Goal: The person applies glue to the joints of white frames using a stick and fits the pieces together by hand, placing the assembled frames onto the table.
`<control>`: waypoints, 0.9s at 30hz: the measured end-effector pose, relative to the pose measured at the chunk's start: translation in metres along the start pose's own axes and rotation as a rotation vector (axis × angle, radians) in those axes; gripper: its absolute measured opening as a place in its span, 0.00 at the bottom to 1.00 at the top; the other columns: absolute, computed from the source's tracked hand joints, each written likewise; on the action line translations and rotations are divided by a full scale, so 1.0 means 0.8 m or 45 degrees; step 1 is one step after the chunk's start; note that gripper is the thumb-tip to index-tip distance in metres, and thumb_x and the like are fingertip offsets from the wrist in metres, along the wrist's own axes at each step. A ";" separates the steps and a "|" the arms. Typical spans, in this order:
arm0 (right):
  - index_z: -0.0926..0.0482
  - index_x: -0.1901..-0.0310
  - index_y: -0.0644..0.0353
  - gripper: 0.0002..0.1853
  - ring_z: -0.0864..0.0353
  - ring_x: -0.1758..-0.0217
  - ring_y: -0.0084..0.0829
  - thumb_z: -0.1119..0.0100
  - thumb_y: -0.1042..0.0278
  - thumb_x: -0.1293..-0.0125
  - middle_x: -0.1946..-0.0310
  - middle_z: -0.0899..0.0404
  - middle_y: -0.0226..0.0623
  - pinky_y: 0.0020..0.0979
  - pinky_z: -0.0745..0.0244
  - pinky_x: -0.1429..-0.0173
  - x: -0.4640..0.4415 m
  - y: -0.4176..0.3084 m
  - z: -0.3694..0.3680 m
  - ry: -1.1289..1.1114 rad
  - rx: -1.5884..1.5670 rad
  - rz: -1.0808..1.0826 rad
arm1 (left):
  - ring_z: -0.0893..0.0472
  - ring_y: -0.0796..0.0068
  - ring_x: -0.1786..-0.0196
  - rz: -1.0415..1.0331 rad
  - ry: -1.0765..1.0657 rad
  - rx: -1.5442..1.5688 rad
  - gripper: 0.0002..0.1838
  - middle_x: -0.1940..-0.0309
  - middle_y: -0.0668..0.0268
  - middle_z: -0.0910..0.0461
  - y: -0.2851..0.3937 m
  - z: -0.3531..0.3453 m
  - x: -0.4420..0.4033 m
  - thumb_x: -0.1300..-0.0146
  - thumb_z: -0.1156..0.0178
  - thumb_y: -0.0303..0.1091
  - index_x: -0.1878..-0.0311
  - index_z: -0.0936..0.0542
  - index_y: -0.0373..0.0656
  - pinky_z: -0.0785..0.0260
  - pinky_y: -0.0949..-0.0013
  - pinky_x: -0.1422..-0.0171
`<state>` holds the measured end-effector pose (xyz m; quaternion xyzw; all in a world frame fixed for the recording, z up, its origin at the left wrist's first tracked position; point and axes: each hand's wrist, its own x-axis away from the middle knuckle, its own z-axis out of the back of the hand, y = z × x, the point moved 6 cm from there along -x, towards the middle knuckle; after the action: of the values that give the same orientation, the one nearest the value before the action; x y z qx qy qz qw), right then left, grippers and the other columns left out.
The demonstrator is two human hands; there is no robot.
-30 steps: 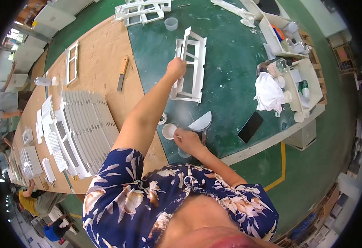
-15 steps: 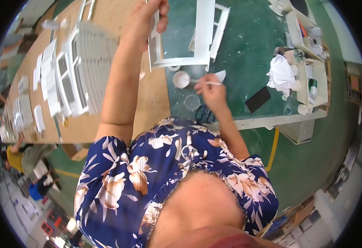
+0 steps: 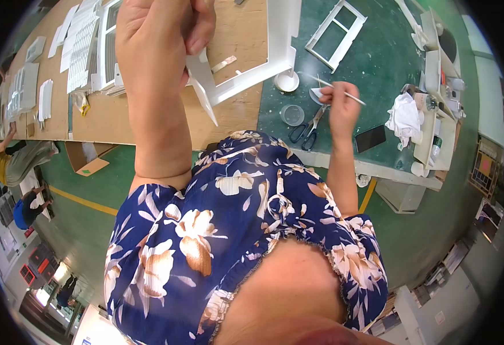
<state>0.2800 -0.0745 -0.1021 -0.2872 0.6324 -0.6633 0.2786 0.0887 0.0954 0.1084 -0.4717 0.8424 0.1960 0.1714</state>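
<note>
Right hand (image 3: 342,109) pinches a slim stick (image 3: 356,99), its length slanting toward a cup (image 3: 287,82) of whitish material; left hand (image 3: 163,37) grips a white frame (image 3: 252,84).

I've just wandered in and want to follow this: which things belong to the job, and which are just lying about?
Seemingly in the job:
white frame, in the left hand
thin stick, in the right hand
white cup, near the stick

Probably just lying about:
phone
scissors
white cloth
</note>
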 end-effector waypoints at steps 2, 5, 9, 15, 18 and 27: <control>0.29 0.60 0.63 0.08 0.22 0.73 0.22 0.53 0.66 0.28 0.71 0.20 0.38 0.23 0.25 0.67 -0.001 0.062 -0.014 -0.105 0.183 -0.148 | 0.41 0.88 0.88 -0.070 -0.003 0.004 0.14 0.81 0.72 0.32 0.004 -0.014 0.003 0.28 0.52 0.40 0.55 0.27 0.37 0.52 0.84 0.85; 0.29 0.60 0.63 0.09 0.22 0.73 0.23 0.52 0.66 0.28 0.71 0.20 0.39 0.24 0.25 0.67 -0.018 0.081 -0.006 -0.088 0.330 -0.147 | 0.41 0.89 0.87 -0.167 -0.139 0.067 0.15 0.82 0.73 0.33 -0.019 0.000 0.000 0.27 0.54 0.40 0.55 0.28 0.36 0.52 0.84 0.86; 0.29 0.60 0.65 0.11 0.22 0.73 0.24 0.51 0.64 0.28 0.71 0.20 0.41 0.25 0.26 0.67 -0.006 -0.003 0.012 0.039 0.017 0.136 | 0.41 0.89 0.87 -0.173 -0.112 -0.136 0.15 0.82 0.73 0.33 -0.011 -0.003 0.013 0.27 0.53 0.40 0.55 0.28 0.36 0.52 0.84 0.85; 0.33 0.59 0.67 0.11 0.25 0.75 0.29 0.56 0.64 0.27 0.74 0.23 0.46 0.28 0.26 0.70 0.036 -0.141 0.012 -0.029 -0.275 0.597 | 0.41 0.89 0.87 -0.137 0.024 -0.824 0.14 0.82 0.73 0.33 0.005 -0.005 0.032 0.27 0.53 0.40 0.55 0.28 0.36 0.52 0.84 0.85; 0.33 0.60 0.67 0.12 0.26 0.76 0.29 0.58 0.64 0.27 0.75 0.23 0.46 0.28 0.28 0.71 0.051 -0.171 -0.014 -0.208 -0.350 0.808 | 0.41 0.89 0.87 -0.105 0.076 -1.156 0.14 0.82 0.73 0.33 0.010 -0.008 0.036 0.27 0.53 0.40 0.55 0.28 0.36 0.52 0.84 0.85; 0.33 0.60 0.66 0.07 0.26 0.76 0.23 0.55 0.70 0.29 0.75 0.22 0.40 0.23 0.30 0.71 0.044 -0.171 -0.044 -0.294 -0.106 0.781 | 0.41 0.89 0.87 -0.071 0.109 -1.578 0.14 0.81 0.73 0.32 0.014 -0.013 0.046 0.27 0.52 0.39 0.55 0.27 0.36 0.52 0.84 0.85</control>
<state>0.2295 -0.0705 0.0348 -0.1676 0.6804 -0.4850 0.5232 0.0596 0.0691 0.1023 -0.5128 0.5656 0.6249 -0.1632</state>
